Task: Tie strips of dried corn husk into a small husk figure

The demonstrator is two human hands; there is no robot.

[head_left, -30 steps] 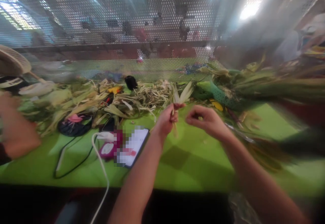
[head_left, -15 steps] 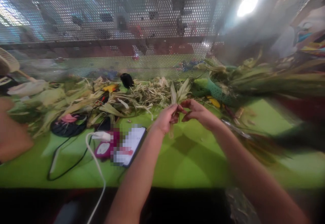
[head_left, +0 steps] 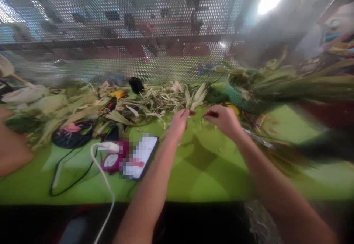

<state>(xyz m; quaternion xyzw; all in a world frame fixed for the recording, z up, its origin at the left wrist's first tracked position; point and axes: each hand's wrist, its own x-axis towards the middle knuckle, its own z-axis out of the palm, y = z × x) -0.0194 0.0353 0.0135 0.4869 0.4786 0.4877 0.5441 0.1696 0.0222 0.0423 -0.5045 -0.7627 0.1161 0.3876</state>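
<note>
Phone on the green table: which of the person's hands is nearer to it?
Left. The left hand is just up and right of the phone; the right hand lies farther right, beyond the left one.

A green tabletop [head_left: 210, 177] carried a phone [head_left: 141, 157] and white cable [head_left: 106, 181] left of the left grip [head_left: 179, 122], leaf scraps [head_left: 155, 102] heaped beyond it, a black pouch [head_left: 70, 137] farther left.

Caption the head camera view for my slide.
Left hand touches a leaf bundle, right hand close by, above green table.
</note>
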